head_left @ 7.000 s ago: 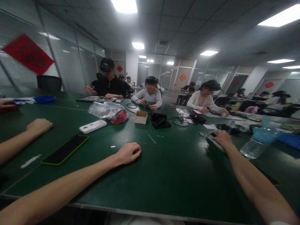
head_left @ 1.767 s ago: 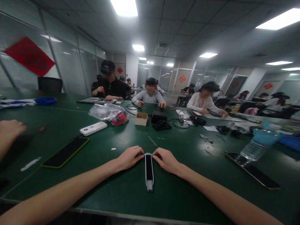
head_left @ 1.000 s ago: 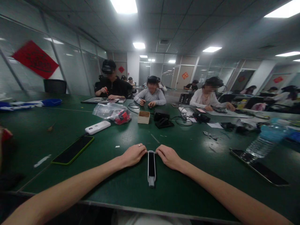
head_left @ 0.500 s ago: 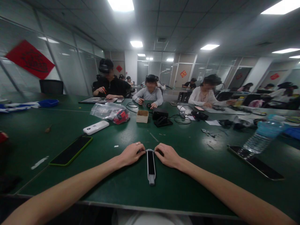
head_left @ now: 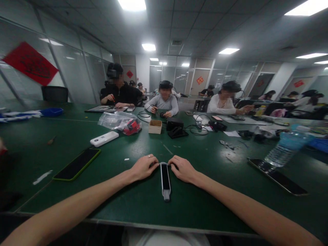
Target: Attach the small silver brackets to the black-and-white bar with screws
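Note:
A slim white-edged device with a long black face and a grey tip, resembling a scanning pen (head_left: 165,178), lies on the green table (head_left: 123,208), tip toward me. My left hand (head_left: 145,167) is at the left of its far end, fingers closed in a pinch. On the opposite side, my right hand (head_left: 182,168) is closed the same way. A thin, pale piece at the pen's far end reaches toward both sets of fingertips; whether it is a cord or part of the pen, I cannot tell. Both hands rest low near the tabletop.
A green-edged phone (head_left: 78,164) and white handheld device (head_left: 104,139) lie left. Ahead are a plastic bag (head_left: 116,121), small box (head_left: 155,127) and black stand (head_left: 176,128). At right, a water bottle (head_left: 283,147) stands by another phone (head_left: 279,177). Several people sit beyond.
My hands and the pen stay nearly in place, the view shifting slightly. At the far right, a person in white has raised their hands from the table.

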Demonstrator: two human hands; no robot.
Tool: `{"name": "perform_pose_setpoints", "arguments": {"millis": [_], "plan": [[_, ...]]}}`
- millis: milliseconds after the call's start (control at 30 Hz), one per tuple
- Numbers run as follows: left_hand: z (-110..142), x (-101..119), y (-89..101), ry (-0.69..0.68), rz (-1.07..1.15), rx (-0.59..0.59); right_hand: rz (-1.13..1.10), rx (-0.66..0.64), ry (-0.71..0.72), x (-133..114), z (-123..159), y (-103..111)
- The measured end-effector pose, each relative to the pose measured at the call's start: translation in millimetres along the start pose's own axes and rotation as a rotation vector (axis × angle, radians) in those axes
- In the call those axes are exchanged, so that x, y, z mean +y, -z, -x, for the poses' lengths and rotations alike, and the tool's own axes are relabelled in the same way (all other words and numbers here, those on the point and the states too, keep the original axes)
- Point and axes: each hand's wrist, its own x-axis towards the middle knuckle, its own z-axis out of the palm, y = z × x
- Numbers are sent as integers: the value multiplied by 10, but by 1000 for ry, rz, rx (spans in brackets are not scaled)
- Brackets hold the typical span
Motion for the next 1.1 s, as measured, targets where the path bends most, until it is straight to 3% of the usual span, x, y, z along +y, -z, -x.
{"name": "perform_pose_setpoints", "arguments": {"millis": [433, 767, 833, 933, 1100], "plan": [[-12, 6, 10, 8, 29, 1, -15, -19, -33, -25, -9, 38], [-13, 52, 59, 28, 15, -25, -5, 97, -148, 83, -32, 17], [-14, 34, 53, 30, 11, -42, 60, 143, -164, 248, -77, 30], [-14, 11, 43, 26, 12, -48, 207, 230, -275, 691, -133, 139], [-19, -3, 31, 27, 8, -45, 398, 375, -791, 1673, 96, 506]]}}
